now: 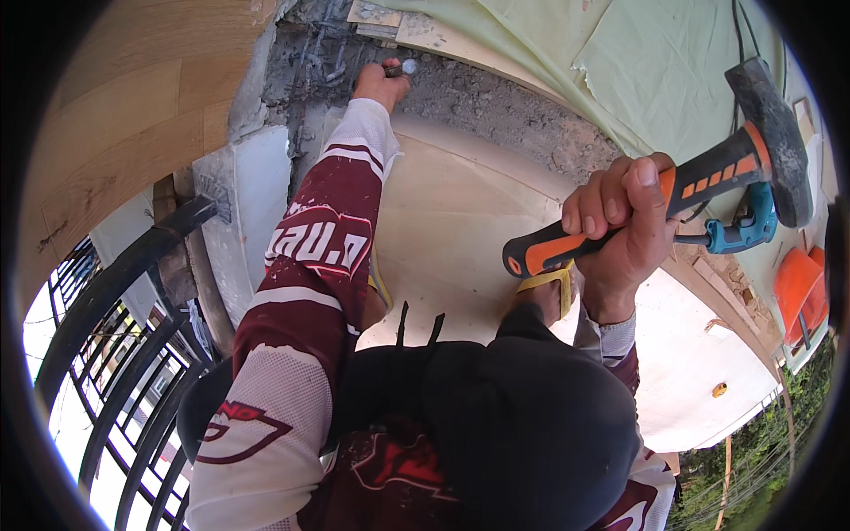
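My left hand (379, 87) is closed round a chisel (407, 67), whose round metal end points up toward me; its lower end is hidden by the fist. It is over a strip of rough grey mortar (496, 93) beside the wood-look wall panel. At the right, my right hand (624, 212) grips a hammer (717, 181) by its black and orange handle. The hammer's heavy dark head (775, 142) is raised, well apart from the chisel.
A black metal railing (124, 292) stands at the left. Pale green sheeting (637, 62) covers the upper right. A teal power tool (748, 221) and an orange plastic object (799, 292) lie at the right. My feet rest on a pale board (452, 230).
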`<action>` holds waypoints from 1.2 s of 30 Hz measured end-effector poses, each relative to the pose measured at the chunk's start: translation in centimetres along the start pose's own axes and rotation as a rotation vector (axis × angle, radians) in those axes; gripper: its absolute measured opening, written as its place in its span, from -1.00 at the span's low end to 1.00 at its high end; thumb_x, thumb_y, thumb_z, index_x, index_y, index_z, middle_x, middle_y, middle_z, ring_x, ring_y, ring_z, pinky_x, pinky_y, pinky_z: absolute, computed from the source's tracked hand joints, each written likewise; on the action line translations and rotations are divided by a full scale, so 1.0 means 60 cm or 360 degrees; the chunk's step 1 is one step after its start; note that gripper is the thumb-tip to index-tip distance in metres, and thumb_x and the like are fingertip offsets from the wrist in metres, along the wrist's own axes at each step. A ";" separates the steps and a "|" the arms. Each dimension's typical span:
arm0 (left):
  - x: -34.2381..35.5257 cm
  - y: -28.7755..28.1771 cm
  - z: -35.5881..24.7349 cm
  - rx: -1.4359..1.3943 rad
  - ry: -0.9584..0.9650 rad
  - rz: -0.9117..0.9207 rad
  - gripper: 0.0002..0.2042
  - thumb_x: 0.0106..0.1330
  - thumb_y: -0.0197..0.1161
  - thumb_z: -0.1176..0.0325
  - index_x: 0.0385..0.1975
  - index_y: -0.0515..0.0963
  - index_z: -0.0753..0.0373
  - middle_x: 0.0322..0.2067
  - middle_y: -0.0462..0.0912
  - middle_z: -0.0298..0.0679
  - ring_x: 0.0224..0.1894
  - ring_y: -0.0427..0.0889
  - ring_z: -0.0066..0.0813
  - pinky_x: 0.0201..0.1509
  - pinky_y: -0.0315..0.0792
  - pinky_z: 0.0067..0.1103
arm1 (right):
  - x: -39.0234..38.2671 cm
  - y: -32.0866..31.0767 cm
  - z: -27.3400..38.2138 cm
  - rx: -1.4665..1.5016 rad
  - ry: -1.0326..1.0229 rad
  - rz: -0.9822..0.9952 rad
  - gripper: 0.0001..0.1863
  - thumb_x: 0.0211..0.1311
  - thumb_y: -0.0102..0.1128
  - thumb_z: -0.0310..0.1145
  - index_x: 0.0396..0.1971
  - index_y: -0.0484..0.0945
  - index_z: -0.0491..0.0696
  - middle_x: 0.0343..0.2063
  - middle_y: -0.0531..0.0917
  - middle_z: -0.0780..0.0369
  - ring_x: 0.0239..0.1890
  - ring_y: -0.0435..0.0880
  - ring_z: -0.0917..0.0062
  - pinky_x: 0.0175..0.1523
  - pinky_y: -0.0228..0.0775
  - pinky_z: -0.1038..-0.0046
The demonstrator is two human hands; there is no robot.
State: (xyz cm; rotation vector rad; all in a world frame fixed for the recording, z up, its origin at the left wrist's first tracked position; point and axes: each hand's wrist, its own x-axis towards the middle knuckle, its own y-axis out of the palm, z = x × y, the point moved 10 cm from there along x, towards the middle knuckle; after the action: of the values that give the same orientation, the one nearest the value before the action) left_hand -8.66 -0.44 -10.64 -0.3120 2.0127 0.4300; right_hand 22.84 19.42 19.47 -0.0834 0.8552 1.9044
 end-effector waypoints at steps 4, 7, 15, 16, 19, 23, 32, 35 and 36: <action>-0.001 0.012 0.007 -0.0335 -0.0097 -0.0144 -0.86 0.36 -0.05 0.55 -0.23 0.48 0.26 -0.22 0.55 -0.20 -0.20 0.54 -0.34 -0.06 0.44 -0.43 | 0.032 0.091 0.049 0.0231 -0.0520 0.0198 -0.78 0.41 0.02 -0.35 -0.46 0.27 -0.04 -0.75 0.34 0.29 -0.78 0.38 0.58 -0.63 0.38 0.42; 0.005 0.014 0.002 -0.0267 -0.0084 -0.0109 -0.87 0.37 -0.07 0.52 -0.24 0.46 0.27 -0.24 0.54 -0.19 -0.23 0.53 -0.36 -0.10 0.46 -0.45 | 0.040 0.127 -0.147 -0.0556 0.0143 0.0153 -0.78 0.37 0.11 -0.34 -0.44 0.34 -0.09 -0.71 0.46 0.29 -0.74 0.42 0.61 -0.60 0.36 0.44; 0.006 -0.003 0.017 -0.0175 -0.0104 0.0038 -0.87 0.37 -0.19 0.45 -0.30 0.36 0.22 -0.39 0.47 -0.25 -0.43 0.48 -0.41 -0.31 0.42 -0.47 | 0.000 0.043 -0.183 -0.0982 0.0400 0.0342 -0.76 0.30 0.17 -0.34 -0.48 0.37 -0.12 -0.74 0.44 0.32 -0.78 0.44 0.64 -0.65 0.34 0.52; 0.006 -0.011 0.029 -0.0130 -0.0132 -0.0013 -0.86 0.36 -0.19 0.43 -0.31 0.36 0.20 -0.40 0.47 -0.26 -0.43 0.48 -0.41 -0.32 0.41 -0.46 | 0.005 0.063 -0.124 -0.0811 0.0187 0.0374 -0.78 0.33 0.14 -0.35 -0.47 0.37 -0.12 -0.75 0.43 0.31 -0.78 0.44 0.64 -0.65 0.35 0.52; 0.009 -0.005 0.039 -0.0177 -0.0104 0.0018 -0.86 0.36 -0.20 0.42 -0.32 0.35 0.18 -0.44 0.46 -0.28 -0.44 0.47 -0.43 -0.33 0.37 -0.44 | 0.028 0.111 0.015 -0.0375 -0.0379 0.0258 -0.74 0.38 0.07 -0.36 -0.51 0.28 -0.04 -0.76 0.36 0.30 -0.78 0.40 0.61 -0.64 0.37 0.47; 0.014 0.005 0.029 -0.0278 -0.0162 -0.0006 -0.87 0.36 -0.19 0.43 -0.35 0.35 0.16 -0.46 0.45 -0.30 -0.44 0.45 -0.45 -0.37 0.30 -0.48 | 0.033 0.169 -0.077 -0.0271 -0.0344 0.0292 -0.74 0.41 0.00 -0.39 -0.53 0.27 -0.02 -0.74 0.31 0.32 -0.75 0.35 0.60 -0.56 0.39 0.39; 0.014 -0.007 0.014 -0.0159 -0.0148 0.0059 -0.90 0.34 -0.13 0.43 -0.37 0.35 0.13 -0.44 0.44 -0.32 -0.41 0.39 -0.51 -0.36 0.27 -0.53 | 0.004 0.087 -0.191 -0.0793 0.0501 0.0499 -0.75 0.26 0.22 -0.34 -0.53 0.39 -0.11 -0.80 0.42 0.32 -0.79 0.42 0.65 -0.65 0.30 0.52; 0.019 -0.011 0.020 -0.0180 -0.0140 0.0057 -0.90 0.33 -0.12 0.43 -0.38 0.36 0.13 -0.44 0.44 -0.30 -0.42 0.41 -0.49 -0.35 0.29 -0.53 | 0.025 0.109 -0.125 -0.0487 0.0090 0.0294 -0.79 0.24 0.24 -0.44 -0.52 0.41 -0.12 -0.79 0.45 0.32 -0.78 0.42 0.66 -0.63 0.30 0.49; 0.019 -0.013 0.021 -0.0255 -0.0179 0.0031 -0.91 0.33 -0.12 0.43 -0.38 0.36 0.14 -0.44 0.45 -0.29 -0.43 0.42 -0.49 -0.34 0.31 -0.51 | 0.026 0.125 -0.152 -0.0722 0.0202 0.0379 -0.79 0.24 0.23 -0.42 -0.52 0.41 -0.13 -0.78 0.45 0.32 -0.77 0.42 0.65 -0.62 0.31 0.48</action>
State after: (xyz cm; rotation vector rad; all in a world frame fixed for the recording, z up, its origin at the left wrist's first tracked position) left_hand -7.87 -0.65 -12.33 -0.3595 1.8766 0.6097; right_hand 13.19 13.36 15.94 -0.3953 0.5166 2.3105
